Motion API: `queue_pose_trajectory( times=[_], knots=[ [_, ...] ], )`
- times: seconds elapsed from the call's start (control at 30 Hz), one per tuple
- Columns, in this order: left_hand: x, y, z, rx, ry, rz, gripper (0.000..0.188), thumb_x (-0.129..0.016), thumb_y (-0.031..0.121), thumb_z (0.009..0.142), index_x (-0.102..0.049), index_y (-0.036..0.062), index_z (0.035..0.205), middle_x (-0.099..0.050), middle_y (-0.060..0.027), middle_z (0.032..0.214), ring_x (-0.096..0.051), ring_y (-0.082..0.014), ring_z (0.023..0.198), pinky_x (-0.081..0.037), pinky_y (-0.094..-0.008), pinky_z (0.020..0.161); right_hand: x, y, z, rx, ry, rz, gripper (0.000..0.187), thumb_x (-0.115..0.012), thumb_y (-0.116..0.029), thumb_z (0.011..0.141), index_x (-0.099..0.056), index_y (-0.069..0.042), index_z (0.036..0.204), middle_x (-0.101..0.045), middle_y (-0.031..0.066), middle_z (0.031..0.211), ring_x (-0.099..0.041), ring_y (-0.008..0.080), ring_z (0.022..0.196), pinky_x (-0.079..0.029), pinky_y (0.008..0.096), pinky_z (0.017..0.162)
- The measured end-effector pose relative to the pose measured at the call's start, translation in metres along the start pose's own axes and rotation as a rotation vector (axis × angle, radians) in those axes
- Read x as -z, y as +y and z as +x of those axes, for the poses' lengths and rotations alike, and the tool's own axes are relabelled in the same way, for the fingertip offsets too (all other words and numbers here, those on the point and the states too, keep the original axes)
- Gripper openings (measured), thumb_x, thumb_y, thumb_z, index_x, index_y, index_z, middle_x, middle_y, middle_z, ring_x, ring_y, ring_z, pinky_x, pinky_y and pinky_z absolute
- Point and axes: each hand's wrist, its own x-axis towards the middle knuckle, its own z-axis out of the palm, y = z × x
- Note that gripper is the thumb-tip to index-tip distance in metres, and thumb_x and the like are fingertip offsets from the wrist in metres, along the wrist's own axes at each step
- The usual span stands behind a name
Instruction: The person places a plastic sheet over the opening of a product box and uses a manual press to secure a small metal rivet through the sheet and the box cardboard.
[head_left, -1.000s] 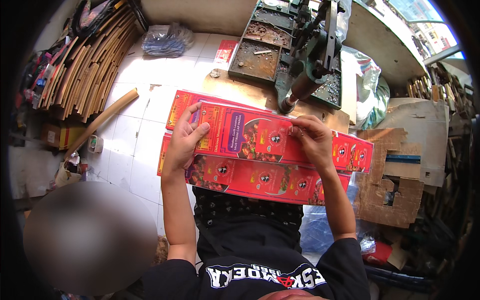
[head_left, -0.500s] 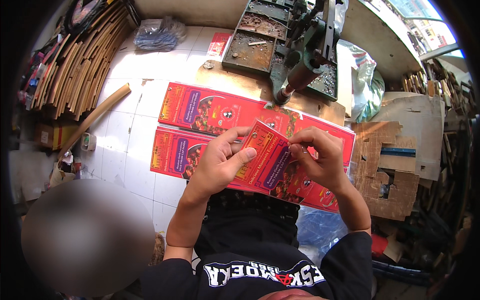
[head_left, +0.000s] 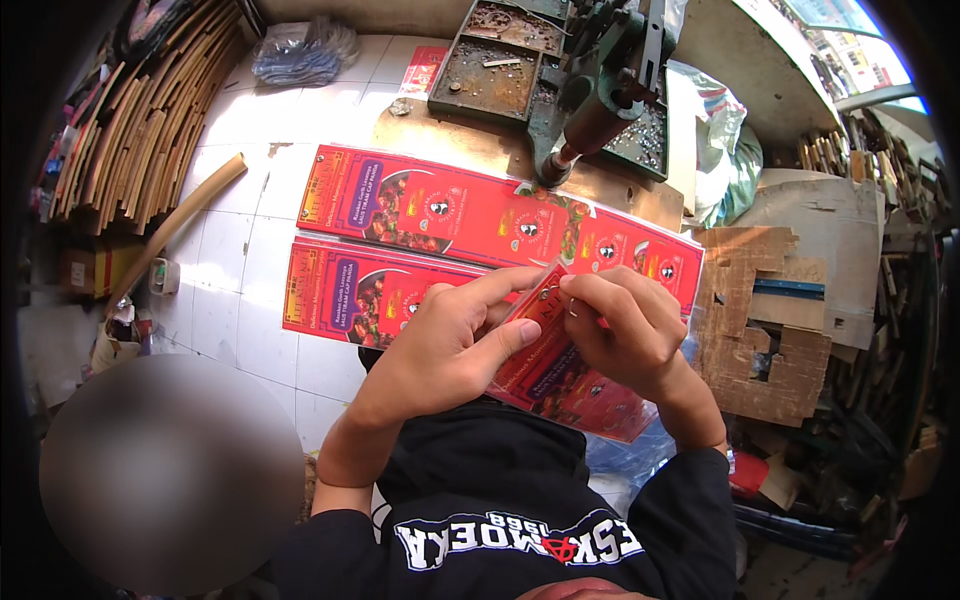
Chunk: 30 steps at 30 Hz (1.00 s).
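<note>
My left hand [head_left: 445, 345] grips a red printed sheet with a clear glossy cover [head_left: 605, 398], thumb on its front and fingers behind. The sheet is tilted above my lap, its far end raised. A metal eyelet [head_left: 545, 294] sits in the corner between my hands. My right hand [head_left: 635, 325] is closed in a pinch beside that eyelet, and a small thin curved metal piece [head_left: 572, 311] shows at its fingertips. Beyond my hands, matching red printed sheets lie in two rows: a far row [head_left: 480, 215] and a nearer one [head_left: 370, 300], partly covered by my left hand.
A green hand press [head_left: 590, 125] with compartment trays of small metal bits stands on a wooden board at the back. Cardboard sheets [head_left: 735, 320] lie at right. A stack of cardboard strips [head_left: 165, 130] and a long tube [head_left: 190, 215] are at left. Plastic bags sit around.
My right hand has moved toward the sheet's eyelet corner, its fingertips now beside it. The held sheet has come lower and nearer to me, tilting more steeply.
</note>
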Motion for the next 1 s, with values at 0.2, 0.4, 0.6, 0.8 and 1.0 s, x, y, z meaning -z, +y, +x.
queue_pose_trajectory(
  times=[0.2,0.4,0.6,0.8,1.0],
  knots=[
    [-0.003,-0.003,0.001,-0.113,0.036,0.046,0.041,-0.064,0.005,0.093,-0.056,-0.0041,0.132,-0.045,-0.0052,0.055,-0.039,-0.0065,0.050,-0.032,-0.0278,0.050,0.000,-0.003,-0.003,-0.019,-0.012,-0.029,0.022,-0.074,0.003,0.076,-0.065,0.001,0.096,-0.063,0.0077,0.076,-0.061,0.0190,0.058,-0.049,0.0324,0.049],
    [-0.003,-0.005,0.002,-0.107,0.015,0.049,0.041,-0.064,0.006,0.093,-0.057,-0.0029,0.133,-0.042,-0.0052,0.054,-0.038,-0.0074,0.050,-0.031,-0.0286,0.050,-0.004,-0.001,-0.010,-0.059,0.027,0.003,0.021,-0.074,0.004,0.075,-0.065,-0.001,0.095,-0.062,0.0067,0.073,-0.060,0.0190,0.055,-0.048,0.0323,0.049],
    [-0.003,-0.005,0.001,-0.119,0.011,0.048,0.040,-0.064,0.007,0.093,-0.057,-0.0030,0.131,-0.046,-0.0063,0.055,-0.039,-0.0087,0.049,-0.032,-0.0287,0.051,-0.004,-0.002,-0.011,-0.081,0.003,0.017,0.021,-0.074,0.004,0.076,-0.065,-0.001,0.094,-0.061,0.0066,0.071,-0.060,0.0189,0.054,-0.048,0.0326,0.048],
    [-0.004,-0.007,0.000,-0.118,0.021,0.053,0.038,-0.064,0.006,0.092,-0.058,-0.0030,0.129,-0.049,-0.0085,0.057,-0.042,-0.0097,0.049,-0.034,-0.0292,0.052,-0.001,-0.004,-0.008,-0.116,-0.048,0.022,0.019,-0.073,0.004,0.076,-0.065,-0.002,0.091,-0.056,0.0059,0.067,-0.058,0.0197,0.052,-0.046,0.0332,0.047],
    [-0.001,-0.002,-0.001,-0.097,-0.023,0.104,0.037,-0.064,0.006,0.092,-0.058,-0.0024,0.128,-0.049,-0.0085,0.056,-0.041,-0.0099,0.049,-0.033,-0.0297,0.051,0.004,-0.006,-0.005,-0.225,-0.117,0.140,0.018,-0.071,0.005,0.075,-0.064,-0.003,0.089,-0.055,0.0061,0.065,-0.058,0.0189,0.051,-0.044,0.0329,0.046]
  ],
)
